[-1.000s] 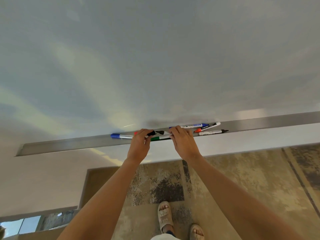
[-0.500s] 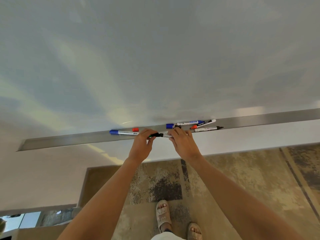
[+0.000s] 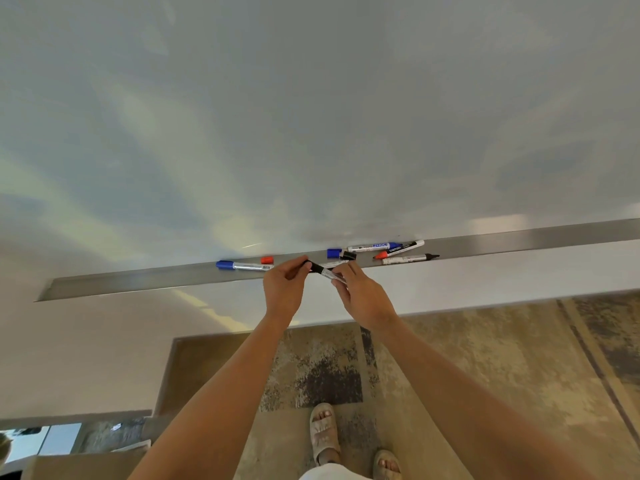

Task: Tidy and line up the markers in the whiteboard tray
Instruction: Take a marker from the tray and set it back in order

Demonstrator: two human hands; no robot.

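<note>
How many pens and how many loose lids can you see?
Markers lying in the long metal tray: 4 (blue-capped marker, blue-labelled marker, red-tipped marker, black-tipped marker)
Black-and-white marker held by left hand and right hand: 1
Loose caps: 2 (red cap, blue cap)
Total: 7
A half-hidden black-ended piece is not counted.

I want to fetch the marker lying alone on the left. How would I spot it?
Follow the long metal tray under the whiteboard to just left of the left hand. There lies a white marker with a blue cap, cap leftward, apart from the cluster on the right.
</note>
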